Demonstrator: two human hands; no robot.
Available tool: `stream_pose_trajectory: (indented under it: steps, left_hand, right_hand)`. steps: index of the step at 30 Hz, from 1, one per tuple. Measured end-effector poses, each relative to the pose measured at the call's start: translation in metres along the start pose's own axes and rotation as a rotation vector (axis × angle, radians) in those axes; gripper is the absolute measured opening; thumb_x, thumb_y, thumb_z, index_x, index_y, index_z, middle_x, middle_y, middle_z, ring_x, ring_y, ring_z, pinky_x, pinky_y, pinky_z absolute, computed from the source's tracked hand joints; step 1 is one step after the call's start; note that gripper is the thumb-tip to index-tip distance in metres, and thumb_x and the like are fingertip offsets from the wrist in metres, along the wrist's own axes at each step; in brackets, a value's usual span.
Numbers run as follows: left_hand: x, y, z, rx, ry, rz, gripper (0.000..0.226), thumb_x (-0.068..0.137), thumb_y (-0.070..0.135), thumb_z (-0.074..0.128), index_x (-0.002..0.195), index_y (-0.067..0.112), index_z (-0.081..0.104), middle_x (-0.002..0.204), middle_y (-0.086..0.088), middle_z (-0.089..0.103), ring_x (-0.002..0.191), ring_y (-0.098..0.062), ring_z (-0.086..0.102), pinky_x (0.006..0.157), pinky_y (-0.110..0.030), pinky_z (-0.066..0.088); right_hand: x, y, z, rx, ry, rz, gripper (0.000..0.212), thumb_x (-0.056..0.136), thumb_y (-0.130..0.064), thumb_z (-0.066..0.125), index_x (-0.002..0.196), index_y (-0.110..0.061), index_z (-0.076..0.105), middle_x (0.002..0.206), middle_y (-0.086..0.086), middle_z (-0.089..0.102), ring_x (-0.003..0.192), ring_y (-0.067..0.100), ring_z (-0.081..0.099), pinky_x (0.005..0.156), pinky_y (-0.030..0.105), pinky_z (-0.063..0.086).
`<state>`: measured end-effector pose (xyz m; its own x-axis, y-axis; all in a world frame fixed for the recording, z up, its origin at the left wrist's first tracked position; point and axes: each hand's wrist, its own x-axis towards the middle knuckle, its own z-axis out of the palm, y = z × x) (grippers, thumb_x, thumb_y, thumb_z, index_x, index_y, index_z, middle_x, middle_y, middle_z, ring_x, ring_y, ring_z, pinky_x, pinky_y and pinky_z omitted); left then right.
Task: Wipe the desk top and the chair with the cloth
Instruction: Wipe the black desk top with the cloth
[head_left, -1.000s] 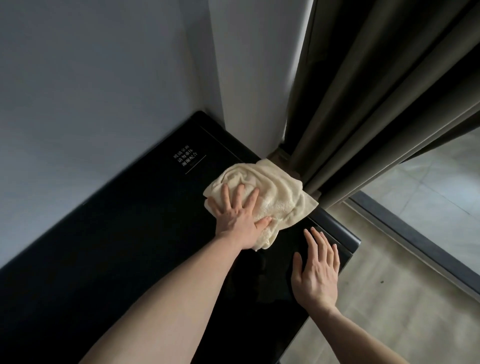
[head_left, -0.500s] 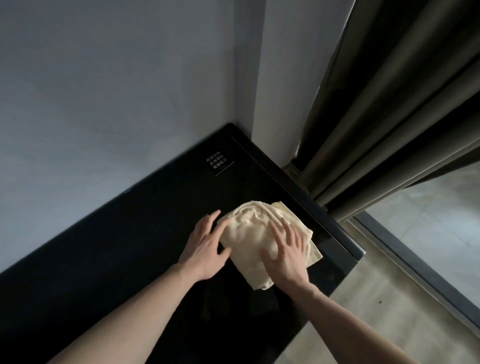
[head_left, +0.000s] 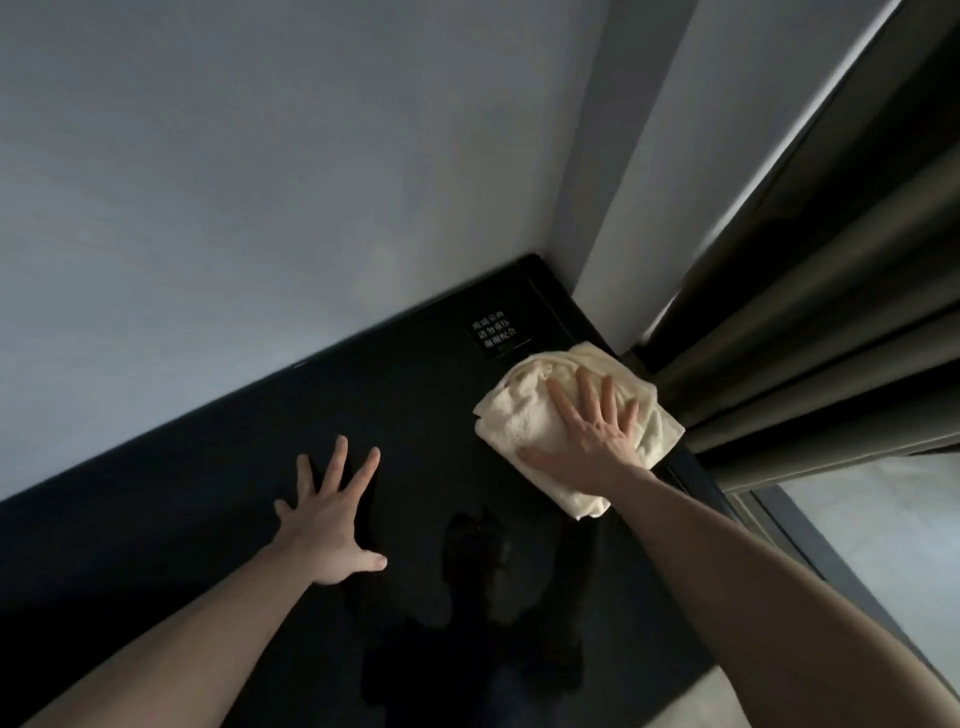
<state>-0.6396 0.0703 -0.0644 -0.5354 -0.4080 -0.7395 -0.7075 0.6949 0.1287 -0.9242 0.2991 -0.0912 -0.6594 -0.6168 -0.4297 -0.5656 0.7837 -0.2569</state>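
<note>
Wiping the desk top (head_left: 208, 545) at right of centre, right hand (head_left: 597, 441) pressed flat, fingers spread, on the cloth (head_left: 524, 415), left hand (head_left: 327, 519) splayed alongside (chair unseen); next, probably sweeping leftward.

I see a furnished room: a glossy black worktop (head_left: 208, 519) lower left, heavy curtains (head_left: 831, 312) right, a plain wall (head_left: 260, 182) above.

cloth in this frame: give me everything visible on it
The cloth is a pale cream terry towel, bunched and loosely folded into a rough rectangle. It lies flat on the glossy black desk top, near the far right corner, just below a small white-lettered label and beside the curtain. The right hand presses on it with straight, spread fingers.
</note>
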Motion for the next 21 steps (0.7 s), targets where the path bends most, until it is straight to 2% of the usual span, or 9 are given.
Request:
stream_pose_trajectory:
  steps: [4, 8, 13, 16, 21]
  left_hand:
    - [0.004, 0.002, -0.002, -0.021, -0.001, -0.018, 0.146, 0.068, 0.057, 0.091, 0.152, 0.056, -0.029, 0.157, 0.013, -0.051, 0.151, -0.043, -0.033, 0.117, -0.079, 0.014]
    - [0.008, 0.002, -0.005, -0.038, -0.013, -0.041, 0.150, 0.065, 0.052, 0.094, 0.151, 0.060, -0.029, 0.154, 0.016, -0.052, 0.151, -0.043, -0.034, 0.115, -0.081, 0.014]
    - [0.008, 0.005, -0.008, -0.044, -0.029, -0.061, 0.150, 0.066, 0.048, 0.095, 0.151, 0.059, -0.029, 0.151, 0.018, -0.056, 0.150, -0.043, -0.035, 0.116, -0.081, 0.013]
    - [0.006, 0.007, -0.011, -0.055, -0.035, -0.057, 0.149, 0.068, 0.046, 0.095, 0.151, 0.059, -0.028, 0.151, 0.017, -0.056, 0.149, -0.044, -0.037, 0.115, -0.081, 0.012]
    - [0.001, 0.006, -0.010, -0.035, 0.008, -0.037, 0.144, 0.071, 0.050, 0.092, 0.155, 0.054, -0.025, 0.158, 0.011, -0.049, 0.152, -0.045, -0.031, 0.118, -0.077, 0.016]
  right_hand:
    - [0.047, -0.018, -0.022, 0.061, 0.019, 0.023, 0.111, 0.071, -0.100, 0.041, 0.159, -0.056, -0.010, 0.172, -0.007, -0.025, 0.158, 0.038, -0.030, 0.121, 0.071, -0.017]
    - [0.054, -0.018, -0.020, 0.090, 0.013, 0.029, 0.107, 0.075, -0.098, 0.042, 0.159, -0.057, -0.011, 0.173, -0.009, -0.027, 0.157, 0.036, -0.032, 0.121, 0.070, -0.019]
    - [0.013, 0.015, -0.010, 0.091, 0.070, 0.136, 0.102, 0.079, -0.100, 0.032, 0.163, -0.053, -0.005, 0.175, -0.009, -0.019, 0.160, 0.030, -0.026, 0.124, 0.066, -0.014]
    - [-0.024, 0.043, 0.003, 0.140, 0.087, 0.241, 0.105, 0.079, -0.100, 0.034, 0.164, -0.051, -0.002, 0.176, -0.010, -0.019, 0.161, 0.029, -0.024, 0.127, 0.064, -0.007]
    - [-0.058, 0.058, 0.019, 0.168, 0.103, 0.390, 0.104, 0.081, -0.096, 0.037, 0.165, -0.049, -0.002, 0.177, -0.009, -0.014, 0.162, 0.028, -0.018, 0.126, 0.065, -0.007]
